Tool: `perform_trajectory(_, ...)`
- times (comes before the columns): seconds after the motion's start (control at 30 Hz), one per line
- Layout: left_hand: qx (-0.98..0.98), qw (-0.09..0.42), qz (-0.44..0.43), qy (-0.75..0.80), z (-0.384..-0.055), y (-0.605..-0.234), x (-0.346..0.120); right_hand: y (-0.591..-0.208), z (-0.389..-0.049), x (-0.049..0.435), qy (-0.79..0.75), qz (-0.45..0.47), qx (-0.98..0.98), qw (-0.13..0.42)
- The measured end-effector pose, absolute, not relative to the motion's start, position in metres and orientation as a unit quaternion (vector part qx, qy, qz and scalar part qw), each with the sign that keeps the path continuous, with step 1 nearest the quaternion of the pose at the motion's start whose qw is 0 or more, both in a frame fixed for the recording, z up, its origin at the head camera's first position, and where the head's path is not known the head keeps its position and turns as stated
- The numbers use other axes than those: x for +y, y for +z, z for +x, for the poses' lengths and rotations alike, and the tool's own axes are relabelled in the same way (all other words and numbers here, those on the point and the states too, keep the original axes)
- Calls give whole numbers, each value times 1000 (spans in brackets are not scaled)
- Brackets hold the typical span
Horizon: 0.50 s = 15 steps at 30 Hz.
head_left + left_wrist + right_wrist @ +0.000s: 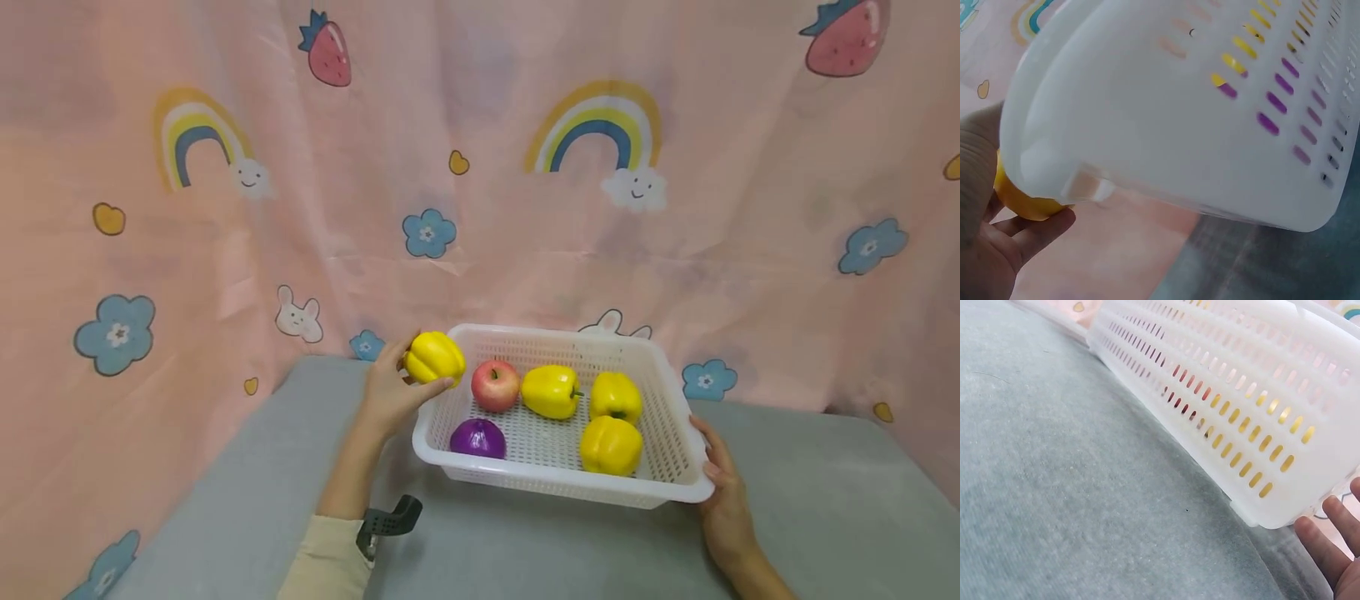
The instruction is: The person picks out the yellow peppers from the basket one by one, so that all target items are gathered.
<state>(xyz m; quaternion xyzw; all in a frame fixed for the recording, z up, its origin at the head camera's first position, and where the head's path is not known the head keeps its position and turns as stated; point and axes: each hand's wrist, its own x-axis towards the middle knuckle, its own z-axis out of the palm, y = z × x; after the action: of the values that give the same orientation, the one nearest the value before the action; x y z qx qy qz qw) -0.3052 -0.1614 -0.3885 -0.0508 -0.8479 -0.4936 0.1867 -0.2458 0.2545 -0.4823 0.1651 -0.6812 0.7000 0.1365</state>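
In the head view my left hand point(393, 383) grips a yellow bell pepper point(435, 358) between thumb and fingers, at the left rim of a white plastic basket point(558, 477). The left wrist view shows that pepper point(1029, 201) partly hidden behind the basket's end. My right hand point(726, 504) rests against the basket's right end; in the right wrist view its fingers point(1322, 547) look fairly straight and spread beside the corner. Inside the basket lie a red apple point(495, 386), a purple onion point(477, 438) and three more yellow bell peppers point(551, 392).
The basket stands on a grey cloth-covered table point(540, 550). A pink printed curtain point(495, 275) hangs right behind the basket and along the left side. A dark strap with a mount point(393, 517) sits on the left wrist.
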Motion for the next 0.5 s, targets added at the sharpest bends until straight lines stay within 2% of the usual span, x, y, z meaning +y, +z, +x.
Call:
perform_trajectory(0.17,-827,177,-34,-533,-307,-395,-163,-487,-244,255,708,176,-670,136)
perform_trajectory(0.33,-800,146,1,-582,-308,-394,-165,-485,-245,256,709,189,-663,151)
perform_trajectory(0.5,-768,176,36,-614,-310,-393,-159,-483,-244,256,699,182,-675,153)
